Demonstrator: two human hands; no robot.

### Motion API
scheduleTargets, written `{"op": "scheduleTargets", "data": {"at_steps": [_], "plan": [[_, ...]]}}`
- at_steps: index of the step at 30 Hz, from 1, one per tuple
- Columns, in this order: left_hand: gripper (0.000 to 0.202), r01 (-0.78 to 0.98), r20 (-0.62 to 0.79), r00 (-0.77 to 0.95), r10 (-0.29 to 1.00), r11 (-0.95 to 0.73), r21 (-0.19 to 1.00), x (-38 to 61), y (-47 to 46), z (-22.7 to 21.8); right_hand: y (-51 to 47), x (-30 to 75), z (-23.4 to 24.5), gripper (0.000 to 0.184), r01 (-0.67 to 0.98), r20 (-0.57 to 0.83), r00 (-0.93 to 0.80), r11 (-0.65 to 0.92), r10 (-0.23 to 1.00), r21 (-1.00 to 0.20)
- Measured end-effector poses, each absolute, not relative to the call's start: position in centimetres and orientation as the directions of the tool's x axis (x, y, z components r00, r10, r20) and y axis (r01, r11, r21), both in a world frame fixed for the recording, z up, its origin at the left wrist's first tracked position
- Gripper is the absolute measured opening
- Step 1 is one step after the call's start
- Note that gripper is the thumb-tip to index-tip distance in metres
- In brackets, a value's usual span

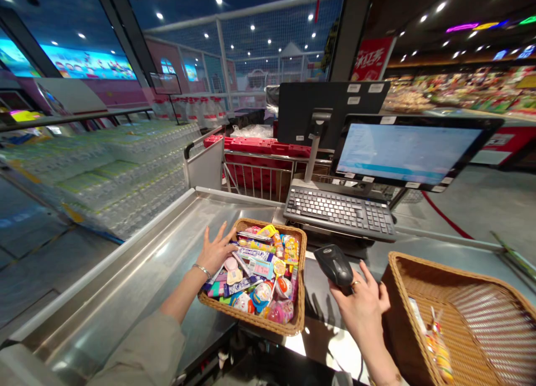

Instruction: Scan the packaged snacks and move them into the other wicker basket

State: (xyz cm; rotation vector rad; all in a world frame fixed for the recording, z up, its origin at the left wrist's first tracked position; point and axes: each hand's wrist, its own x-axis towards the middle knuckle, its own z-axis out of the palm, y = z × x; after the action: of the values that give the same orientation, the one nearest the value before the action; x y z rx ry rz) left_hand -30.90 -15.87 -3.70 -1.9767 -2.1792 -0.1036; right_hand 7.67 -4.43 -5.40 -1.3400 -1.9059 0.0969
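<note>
A wicker basket (302,263) full of candy and small packaged sweets stands on the metal counter. Over its left side lies my left hand (214,253), fingers spread, the fingertips near the packets at the rim; whether they touch is hard to tell. Purple-and-white candy packets (253,254) lie closest to that hand. Round surprise eggs (262,292) sit toward the basket's front. My right hand (363,296) is closed around a black barcode scanner (334,265), held just right of the basket. The scanner's handle is mostly hidden by the hand.
A second wicker basket (456,313) with a few sweets (438,347) stands at the right. Behind are a keyboard (339,210), a lit monitor (406,151) and a metal cart (255,174). A raised rim (104,260) edges the steel counter (167,252) on the left.
</note>
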Motion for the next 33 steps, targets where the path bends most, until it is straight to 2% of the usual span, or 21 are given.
{"op": "scheduleTargets", "data": {"at_steps": [5, 12, 16, 21, 23, 29, 33], "plan": [[0.015, 0.992, 0.129, -0.125, 0.984, 0.125, 0.008, -30.4, -15.9, -2.4, -4.4, 7.8, -5.5, 0.030, 0.768, 0.546, -0.130, 0.432, 0.828, -0.472], [0.031, 0.975, -0.020, -0.170, 0.985, 0.171, 0.141, -28.2, -15.1, -1.2, -4.6, 7.5, -4.9, 0.030, 0.754, 0.524, -0.132, 0.428, 0.842, -0.498], [0.039, 0.974, 0.047, -0.156, 0.987, 0.145, 0.176, -27.1, -14.7, -2.7, -4.6, 7.6, -4.8, 0.029, 0.754, 0.500, -0.144, 0.422, 0.854, -0.503], [0.028, 0.966, 0.200, -0.235, 0.951, 0.206, 0.154, -25.9, -14.9, -4.4, -4.5, 7.9, -4.8, 0.029, 0.766, 0.483, -0.133, 0.399, 0.865, -0.503], [0.031, 0.974, 0.246, -0.208, 0.947, 0.178, 0.138, -25.5, -15.1, -4.5, -4.4, 8.0, -4.8, 0.029, 0.765, 0.490, -0.127, 0.399, 0.863, -0.505], [0.049, 0.991, 0.202, -0.110, 0.973, 0.092, 0.100, -25.2, -15.4, -4.8, -4.3, 7.9, -4.9, 0.028, 0.755, 0.510, -0.128, 0.416, 0.851, -0.506], [0.042, 0.988, 0.193, -0.133, 0.972, 0.116, 0.099, -25.3, -15.0, -5.0, -4.4, 7.7, -4.8, 0.028, 0.755, 0.501, -0.133, 0.415, 0.855, -0.507]]}}
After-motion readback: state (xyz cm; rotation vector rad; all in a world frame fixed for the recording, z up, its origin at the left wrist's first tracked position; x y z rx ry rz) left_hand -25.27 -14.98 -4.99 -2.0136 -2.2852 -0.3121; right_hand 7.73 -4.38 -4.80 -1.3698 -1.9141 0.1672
